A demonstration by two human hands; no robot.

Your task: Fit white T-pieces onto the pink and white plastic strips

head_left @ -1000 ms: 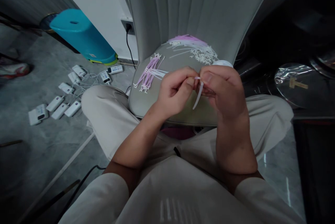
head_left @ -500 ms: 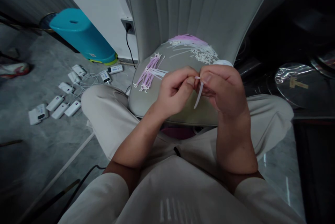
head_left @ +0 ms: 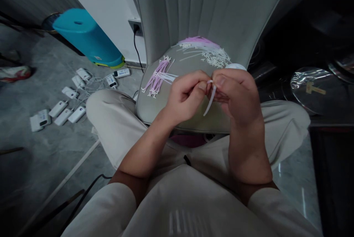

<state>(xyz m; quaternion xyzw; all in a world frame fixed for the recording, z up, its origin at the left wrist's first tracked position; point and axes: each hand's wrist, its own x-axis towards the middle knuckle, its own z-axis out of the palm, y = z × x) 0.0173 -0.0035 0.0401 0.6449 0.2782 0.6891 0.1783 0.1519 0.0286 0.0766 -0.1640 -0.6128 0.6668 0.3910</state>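
Above a grey chair seat [head_left: 155, 109], my left hand [head_left: 185, 96] and my right hand [head_left: 238, 95] meet, both pinched on the top end of a thin white strip [head_left: 209, 101] that hangs down between them. A bundle of pink and white strips [head_left: 157, 77] lies on the seat to the left of my hands. More pink strips and small white pieces [head_left: 207, 50] are heaped at the back of the seat. A white round object [head_left: 235, 66] peeks out behind my right hand.
On the grey floor to the left lie several small white devices with cables [head_left: 66, 100]. A teal plastic stool [head_left: 85, 37] lies tipped by the wall socket [head_left: 135, 26]. A shiny round lid [head_left: 315, 89] sits at the right. A shoe [head_left: 13, 72] shows at the far left.
Hardly anything differs; the hanging strip's lower end swings a little between my fingers, and both hands stay pinched together in the same place.
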